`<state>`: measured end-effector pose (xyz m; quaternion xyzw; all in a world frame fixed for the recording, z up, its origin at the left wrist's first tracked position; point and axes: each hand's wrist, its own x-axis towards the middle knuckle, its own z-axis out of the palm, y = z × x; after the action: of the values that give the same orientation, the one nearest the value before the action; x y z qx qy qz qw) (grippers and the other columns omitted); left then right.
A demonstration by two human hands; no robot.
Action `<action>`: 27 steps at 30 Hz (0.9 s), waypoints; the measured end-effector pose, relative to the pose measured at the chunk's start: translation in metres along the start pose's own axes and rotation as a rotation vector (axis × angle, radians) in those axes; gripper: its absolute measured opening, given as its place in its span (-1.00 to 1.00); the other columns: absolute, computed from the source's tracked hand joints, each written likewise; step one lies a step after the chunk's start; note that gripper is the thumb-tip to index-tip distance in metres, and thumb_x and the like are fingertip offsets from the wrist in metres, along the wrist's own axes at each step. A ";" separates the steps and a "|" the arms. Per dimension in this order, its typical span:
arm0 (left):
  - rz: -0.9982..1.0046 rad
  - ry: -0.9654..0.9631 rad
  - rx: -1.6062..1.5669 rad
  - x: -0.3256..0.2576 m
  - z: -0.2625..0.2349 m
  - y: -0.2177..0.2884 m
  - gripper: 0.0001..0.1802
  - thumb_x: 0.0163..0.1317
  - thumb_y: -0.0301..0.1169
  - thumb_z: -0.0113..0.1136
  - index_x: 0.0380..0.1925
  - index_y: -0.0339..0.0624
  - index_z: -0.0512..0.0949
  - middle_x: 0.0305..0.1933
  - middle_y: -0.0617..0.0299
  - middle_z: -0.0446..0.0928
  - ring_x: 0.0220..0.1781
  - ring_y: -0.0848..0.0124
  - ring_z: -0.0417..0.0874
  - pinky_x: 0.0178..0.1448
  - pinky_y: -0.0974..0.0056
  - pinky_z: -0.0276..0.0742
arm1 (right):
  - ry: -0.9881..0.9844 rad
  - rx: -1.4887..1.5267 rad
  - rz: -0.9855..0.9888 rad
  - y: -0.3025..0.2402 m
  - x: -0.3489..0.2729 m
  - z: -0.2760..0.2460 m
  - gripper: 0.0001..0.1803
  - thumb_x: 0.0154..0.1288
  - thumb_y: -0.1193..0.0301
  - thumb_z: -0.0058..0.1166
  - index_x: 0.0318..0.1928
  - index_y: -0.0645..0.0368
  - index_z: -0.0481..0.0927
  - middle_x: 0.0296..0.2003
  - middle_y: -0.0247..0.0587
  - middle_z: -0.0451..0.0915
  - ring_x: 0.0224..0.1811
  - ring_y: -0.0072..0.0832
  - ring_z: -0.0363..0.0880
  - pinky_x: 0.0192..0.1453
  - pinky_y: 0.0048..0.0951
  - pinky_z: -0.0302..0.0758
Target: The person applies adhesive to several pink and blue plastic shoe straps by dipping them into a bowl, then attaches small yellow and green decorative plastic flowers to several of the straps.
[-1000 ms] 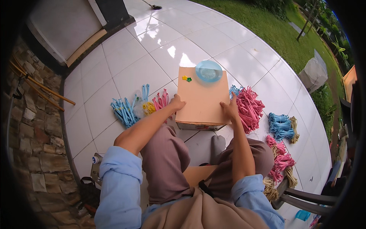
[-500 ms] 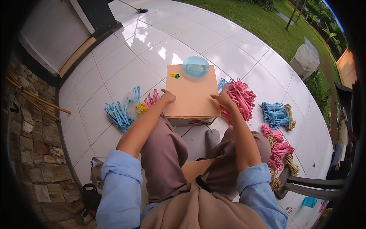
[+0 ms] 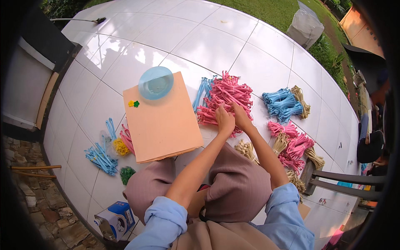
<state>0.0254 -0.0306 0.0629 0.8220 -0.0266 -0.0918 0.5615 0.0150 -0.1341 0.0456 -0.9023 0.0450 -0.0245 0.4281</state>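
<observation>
Both hands are together at the front of a pile of pink rod-like strips with knobbed ends [image 3: 231, 88], to the right of a peach-coloured board [image 3: 162, 125]. My left hand [image 3: 225, 120] has its fingers curled into the pink strips. Close beside it, my right hand [image 3: 241, 118] bends over the same pile with its fingers drawn in. The fingertips partly merge with the strips. On the board stand a translucent blue bowl [image 3: 156, 85], a small yellow flower-shaped piece [image 3: 131, 103] and a green one [image 3: 136, 104].
Light-blue strips [image 3: 204, 92] lie beside the pink pile. Tied blue bundles [image 3: 283, 104], pink bundles [image 3: 298, 146] and beige bundles [image 3: 315, 159] are at right. At left lie blue strips [image 3: 101, 159], yellow pieces [image 3: 121, 146] and a green bag [image 3: 126, 174]. A blue-and-white can [image 3: 118, 220] stands near me.
Both hands have left the board's sides and come together at the pink pile on the right. The view has turned right, and the green bag and the can's printed side now show.
</observation>
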 end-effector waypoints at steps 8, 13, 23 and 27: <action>0.105 0.198 0.008 -0.013 0.010 -0.067 -0.31 -0.03 -0.77 -0.16 0.21 -0.19 0.20 0.20 -0.07 0.17 0.24 0.00 0.19 0.29 0.03 0.11 | 0.112 -0.308 -0.027 0.004 -0.017 0.033 -0.62 0.06 0.61 -0.03 -0.03 0.22 0.41 -0.28 -0.12 0.53 -0.11 -0.26 0.47 0.08 -0.32 0.32; 0.221 0.049 0.387 -0.008 0.000 -0.062 -0.40 0.01 -0.68 -0.06 0.16 -0.28 0.26 0.19 0.04 0.23 0.20 0.09 0.22 0.29 0.08 0.14 | 0.237 -0.071 -0.028 0.005 -0.016 0.036 -0.52 0.04 0.63 0.01 0.05 0.22 0.35 -0.27 -0.16 0.50 -0.16 -0.28 0.45 -0.05 -0.31 0.33; 0.466 0.010 0.790 -0.009 -0.013 -0.036 -0.50 0.08 -0.49 0.03 0.10 -0.18 0.30 0.08 0.08 0.28 0.31 0.15 0.15 0.40 -0.04 -0.04 | 0.204 -0.078 -0.065 -0.018 -0.015 0.010 -0.41 0.11 0.65 -0.07 0.19 0.13 0.16 -0.31 -0.07 0.46 -0.26 -0.18 0.50 -0.18 -0.20 0.44; 0.577 0.040 0.754 -0.011 -0.021 0.018 -0.49 0.08 -0.45 0.06 0.10 -0.07 0.27 -0.01 0.12 0.32 0.18 0.22 0.30 0.37 -0.06 0.01 | 0.338 0.100 -0.144 -0.066 -0.018 -0.048 -0.35 0.12 0.74 -0.09 0.23 0.09 0.10 -0.36 -0.12 0.42 -0.36 -0.33 0.49 -0.21 -0.37 0.49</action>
<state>0.0193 -0.0164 0.0887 0.9292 -0.2744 0.0997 0.2268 -0.0026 -0.1281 0.1269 -0.8637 0.0501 -0.2085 0.4560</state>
